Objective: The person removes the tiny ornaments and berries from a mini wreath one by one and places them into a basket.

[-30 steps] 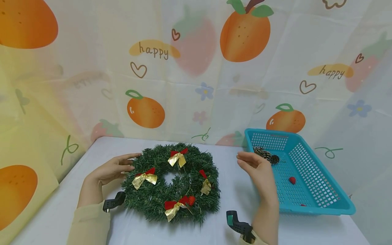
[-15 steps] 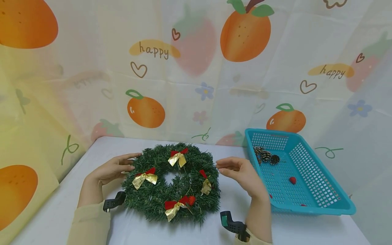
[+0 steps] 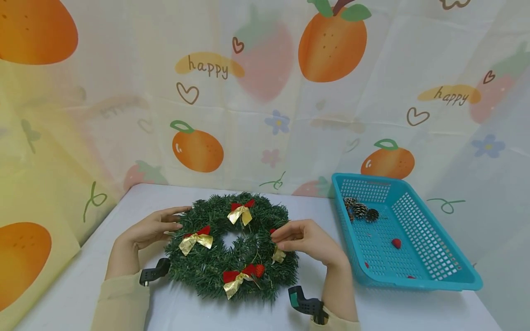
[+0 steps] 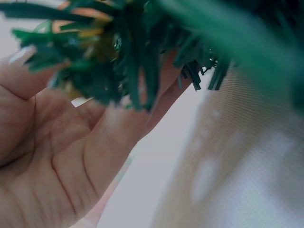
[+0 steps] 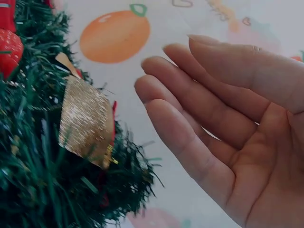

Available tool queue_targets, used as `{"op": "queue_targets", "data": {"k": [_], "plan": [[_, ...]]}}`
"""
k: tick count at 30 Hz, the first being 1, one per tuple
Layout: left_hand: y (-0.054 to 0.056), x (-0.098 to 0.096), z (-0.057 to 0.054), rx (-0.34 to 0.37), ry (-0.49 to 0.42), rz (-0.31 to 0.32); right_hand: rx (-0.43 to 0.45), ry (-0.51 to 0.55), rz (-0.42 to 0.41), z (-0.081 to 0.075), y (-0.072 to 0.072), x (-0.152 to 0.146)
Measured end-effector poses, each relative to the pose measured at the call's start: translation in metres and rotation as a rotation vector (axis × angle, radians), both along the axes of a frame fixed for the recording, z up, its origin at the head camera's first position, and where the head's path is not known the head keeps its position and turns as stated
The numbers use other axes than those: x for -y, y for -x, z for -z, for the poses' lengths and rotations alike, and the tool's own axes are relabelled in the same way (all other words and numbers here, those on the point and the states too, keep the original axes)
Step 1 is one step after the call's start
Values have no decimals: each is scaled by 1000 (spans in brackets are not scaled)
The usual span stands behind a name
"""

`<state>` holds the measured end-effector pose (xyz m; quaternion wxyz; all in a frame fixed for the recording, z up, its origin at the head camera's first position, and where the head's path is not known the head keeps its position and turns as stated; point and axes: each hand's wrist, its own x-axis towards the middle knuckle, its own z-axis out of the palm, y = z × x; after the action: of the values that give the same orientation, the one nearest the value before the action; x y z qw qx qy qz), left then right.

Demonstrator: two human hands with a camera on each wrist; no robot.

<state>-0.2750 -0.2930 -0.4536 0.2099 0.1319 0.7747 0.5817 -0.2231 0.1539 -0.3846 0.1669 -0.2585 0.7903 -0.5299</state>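
A green wreath [image 3: 196, 269] lies on the white table, with several red-and-gold bows around its ring. My left hand [image 3: 149, 230] grips the wreath's left edge; in the left wrist view its needles [image 4: 137, 61] hide part of the fingers. My right hand [image 3: 308, 239] hovers over the right side, beside the right bow [image 3: 279, 255]. In the right wrist view, its fingers are loosely bent, hold nothing and are apart from the gold ribbon [image 5: 85, 121]. A red strawberry-like ornament [image 3: 259, 270] sits by the front bow [image 3: 234, 287].
A blue plastic basket [image 3: 418, 283] stands on the right of the table. Inside are several pine cones [image 3: 359, 211] at the far left and a red berry-like piece [image 3: 396, 243]. A fruit-print cloth [image 3: 256, 151] hangs behind the table.
My right hand has moved left from beside the basket to over the wreath's right side. The left hand and the wreath have stayed in place.
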Motion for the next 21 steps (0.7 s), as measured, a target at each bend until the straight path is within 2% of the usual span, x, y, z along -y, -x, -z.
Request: {"op": "queue_targets", "data": {"k": [8,12,21], "plan": [[1,1,1,2,-1,1,85,-16,-109,4,3,16],[0,1,1,3,-5,3,85,-49,-159,7,5,23],[0,0,0,6,-8,3,128,-72,-200,15,7,30]]}}
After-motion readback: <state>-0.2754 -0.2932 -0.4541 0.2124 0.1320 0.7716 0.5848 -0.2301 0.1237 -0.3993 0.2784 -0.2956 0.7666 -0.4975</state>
